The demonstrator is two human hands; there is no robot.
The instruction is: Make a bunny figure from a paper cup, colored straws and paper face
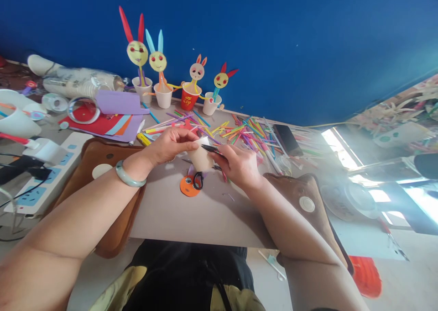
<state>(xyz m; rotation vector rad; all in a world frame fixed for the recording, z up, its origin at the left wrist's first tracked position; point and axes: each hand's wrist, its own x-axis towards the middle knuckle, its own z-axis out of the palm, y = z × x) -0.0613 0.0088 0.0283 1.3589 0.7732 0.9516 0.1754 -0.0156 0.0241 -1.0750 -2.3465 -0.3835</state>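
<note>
White tapered cup pinched in left hand, pointed black tool gripped in right hand, flat orange disc below

Front passable; 4 cups block rear; right uncertain.

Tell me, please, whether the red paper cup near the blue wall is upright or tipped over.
Upright: the red paper cup stands with its rim facing up, a pink-eared, round-faced figure rising from it.

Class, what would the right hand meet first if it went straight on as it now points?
Probably the pale cup, with the dark tool in the right hand leading; depth is unclear.
</note>
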